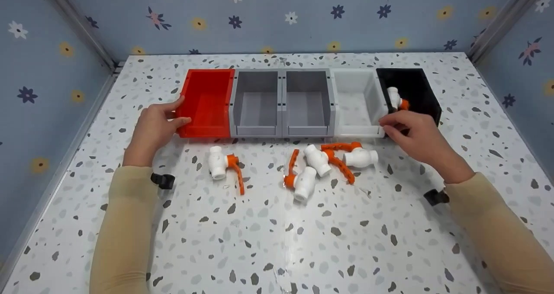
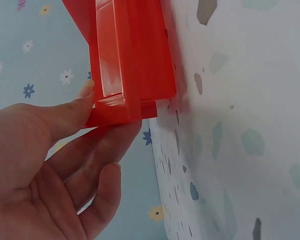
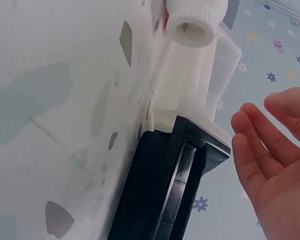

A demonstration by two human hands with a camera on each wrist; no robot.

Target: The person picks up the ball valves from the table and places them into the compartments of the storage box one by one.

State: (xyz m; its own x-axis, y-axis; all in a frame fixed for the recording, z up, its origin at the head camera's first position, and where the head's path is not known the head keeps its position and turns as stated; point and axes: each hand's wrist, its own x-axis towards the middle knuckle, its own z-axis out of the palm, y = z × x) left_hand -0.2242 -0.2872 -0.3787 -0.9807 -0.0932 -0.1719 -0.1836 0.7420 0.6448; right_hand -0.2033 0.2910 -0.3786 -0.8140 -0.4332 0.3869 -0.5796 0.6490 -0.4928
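Bins (image 1: 282, 116) line the head frame's upper middle. Left hand (image 1: 152, 127) pinches red bin (image 1: 205, 130) at left; right hand (image 1: 414, 132), loosely bent, grips nothing, just beside near corners of white bin (image 1: 355, 131) and black bin (image 1: 415, 92), right of centre.

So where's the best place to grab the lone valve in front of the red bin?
Probably by its white body, from above and to the left. The body is a stout tube lying on the table, while the thinner orange handle juts from its right side and bends toward the person.
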